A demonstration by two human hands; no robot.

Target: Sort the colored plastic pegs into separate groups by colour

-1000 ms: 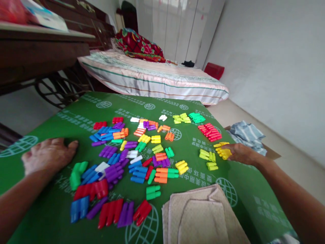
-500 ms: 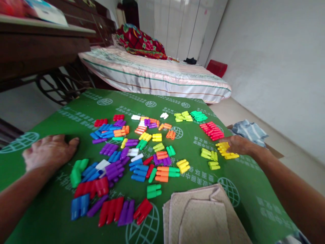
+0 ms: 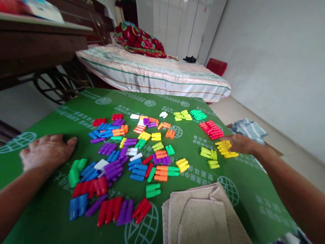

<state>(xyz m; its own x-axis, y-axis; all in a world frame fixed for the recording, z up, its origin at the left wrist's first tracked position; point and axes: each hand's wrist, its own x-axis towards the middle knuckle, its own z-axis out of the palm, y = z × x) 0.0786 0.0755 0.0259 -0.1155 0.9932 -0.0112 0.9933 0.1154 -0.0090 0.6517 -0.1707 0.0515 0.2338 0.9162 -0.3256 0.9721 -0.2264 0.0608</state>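
Note:
Bullet-shaped plastic building blocks in many colours lie on a green printed table covering [image 3: 177,112]. At the right, my right hand [image 3: 240,143] is on a small group of yellow blocks [image 3: 223,145], its fingers closed around part of it; the fingertips are partly hidden. Beside that hand lie a row of red blocks [image 3: 211,130] and some lime-yellow blocks [image 3: 208,153]. My left hand [image 3: 49,149] rests palm down on the covering at the left, empty, thumb apart. Closest to it are green blocks [image 3: 76,171] and blue blocks [image 3: 89,171].
A folded beige cloth [image 3: 198,217] lies at the front edge. Green blocks [image 3: 198,115] sit at the far right corner. Beyond the table stand a bed [image 3: 152,78] and a dark wooden desk [image 3: 43,47]. Striped fabric [image 3: 247,131] lies in a box at right.
The view has shifted slightly. My right hand stays at the yellow blocks with only a small shift of the fingers. My left hand remains resting on the covering.

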